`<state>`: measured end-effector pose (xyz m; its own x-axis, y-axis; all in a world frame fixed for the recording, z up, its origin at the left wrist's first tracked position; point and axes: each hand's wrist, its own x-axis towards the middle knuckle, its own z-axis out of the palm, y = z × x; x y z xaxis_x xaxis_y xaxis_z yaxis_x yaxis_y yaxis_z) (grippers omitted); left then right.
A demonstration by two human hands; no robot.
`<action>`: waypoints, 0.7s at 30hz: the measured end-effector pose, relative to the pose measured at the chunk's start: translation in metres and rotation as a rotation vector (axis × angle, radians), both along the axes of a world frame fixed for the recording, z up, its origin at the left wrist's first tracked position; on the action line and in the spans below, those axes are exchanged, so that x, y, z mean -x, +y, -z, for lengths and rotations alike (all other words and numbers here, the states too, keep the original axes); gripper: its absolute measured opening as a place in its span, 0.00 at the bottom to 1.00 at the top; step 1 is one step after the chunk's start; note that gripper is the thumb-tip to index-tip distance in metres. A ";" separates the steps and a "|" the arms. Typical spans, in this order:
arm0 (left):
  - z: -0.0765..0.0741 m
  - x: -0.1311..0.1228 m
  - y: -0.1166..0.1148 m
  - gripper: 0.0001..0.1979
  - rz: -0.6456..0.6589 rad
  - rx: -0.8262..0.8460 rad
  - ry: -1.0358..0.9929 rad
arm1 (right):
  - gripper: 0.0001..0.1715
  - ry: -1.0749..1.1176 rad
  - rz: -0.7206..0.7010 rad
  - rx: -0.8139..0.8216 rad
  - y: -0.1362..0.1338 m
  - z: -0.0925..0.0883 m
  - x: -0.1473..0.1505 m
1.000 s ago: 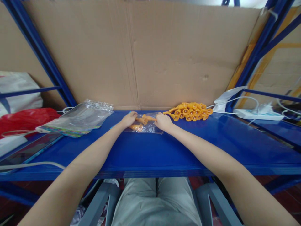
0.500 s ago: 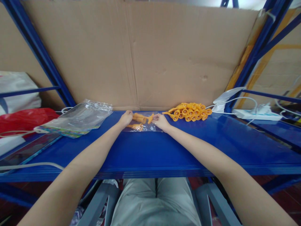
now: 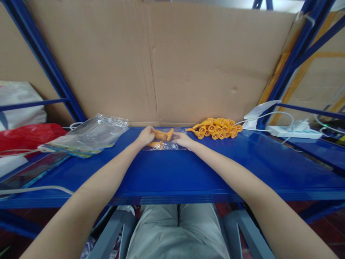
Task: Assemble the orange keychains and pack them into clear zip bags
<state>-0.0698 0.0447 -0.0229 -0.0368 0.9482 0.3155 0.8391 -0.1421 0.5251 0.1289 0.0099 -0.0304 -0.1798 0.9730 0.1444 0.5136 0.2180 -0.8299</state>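
Observation:
My left hand (image 3: 146, 136) is closed at the left end of an orange trumpet-shaped plastic piece (image 3: 161, 135); its fingertips are partly hidden. Beneath the pieces lies a clear plastic bag (image 3: 172, 145), flat on the blue shelf. A second orange piece (image 3: 170, 134) stands tilted between my hands. My right hand (image 3: 184, 140) is just right of it, fingers slightly apart and close to its side. Nearer to me, another orange piece (image 3: 156, 145) lies on or in the bag; I cannot tell which.
A stack of similar orange pieces (image 3: 219, 128) lies to the right, open ends toward me. Clear plastic bags (image 3: 91, 135) and a red bag (image 3: 32, 135) are at left. A white power strip (image 3: 295, 132) sits at right. Cardboard (image 3: 188, 64) backs the blue shelf (image 3: 178, 172).
My left hand has moved slightly right onto the orange piece. The tilted piece has shifted a little left, and my right fingers have loosened from it.

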 end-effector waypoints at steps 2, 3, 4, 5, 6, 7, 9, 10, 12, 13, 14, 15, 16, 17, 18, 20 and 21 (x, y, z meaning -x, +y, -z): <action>0.001 0.001 0.002 0.11 0.071 -0.028 0.041 | 0.34 -0.052 -0.011 -0.012 -0.001 -0.001 0.000; 0.001 0.002 0.003 0.10 0.111 -0.035 0.055 | 0.34 -0.076 -0.016 -0.022 -0.001 -0.001 0.000; 0.002 0.003 0.005 0.09 0.148 -0.036 0.064 | 0.33 -0.104 -0.021 -0.034 -0.001 -0.001 0.000; 0.004 0.004 0.007 0.09 0.178 -0.029 0.065 | 0.32 -0.137 -0.020 -0.055 -0.001 -0.001 -0.001; 0.005 0.005 0.009 0.08 0.198 -0.020 0.060 | 0.30 -0.180 -0.012 -0.088 -0.001 -0.001 -0.002; 0.007 0.006 0.012 0.08 0.208 -0.012 0.050 | 0.28 -0.236 0.004 -0.136 -0.002 -0.002 -0.003; 0.010 0.007 0.016 0.08 0.214 -0.006 0.031 | 0.25 -0.393 0.056 -0.266 -0.004 -0.005 -0.008; 0.011 0.008 0.019 0.08 0.216 -0.007 0.029 | 0.23 -0.490 0.092 -0.339 -0.006 -0.008 -0.011; 0.013 0.009 0.023 0.08 0.224 -0.008 0.048 | 0.21 -0.697 0.170 -0.459 -0.009 -0.015 -0.019; 0.014 0.010 0.024 0.08 0.226 -0.009 0.064 | 0.21 -0.793 0.210 -0.491 -0.011 -0.019 -0.023; 0.015 0.011 0.026 0.09 0.225 -0.012 0.080 | 0.21 -0.873 0.248 -0.498 -0.012 -0.023 -0.027; 0.015 0.011 0.027 0.09 0.223 -0.017 0.092 | 0.21 -0.939 0.284 -0.478 -0.013 -0.027 -0.031; 0.015 0.012 0.027 0.09 0.217 -0.024 0.101 | 0.21 -0.992 0.316 -0.434 -0.013 -0.030 -0.035; 0.015 0.012 0.028 0.09 0.215 -0.031 0.108 | 0.21 -1.033 0.344 -0.377 -0.014 -0.032 -0.038; 0.015 0.012 0.028 0.09 0.215 -0.036 0.115 | 0.21 -1.064 0.367 -0.318 -0.013 -0.033 -0.041; 0.015 0.012 0.027 0.09 0.223 -0.041 0.129 | 0.21 -1.099 0.384 -0.237 -0.012 -0.034 -0.047; 0.015 0.012 0.027 0.09 0.223 -0.042 0.134 | 0.21 -1.099 0.381 -0.222 -0.011 -0.034 -0.049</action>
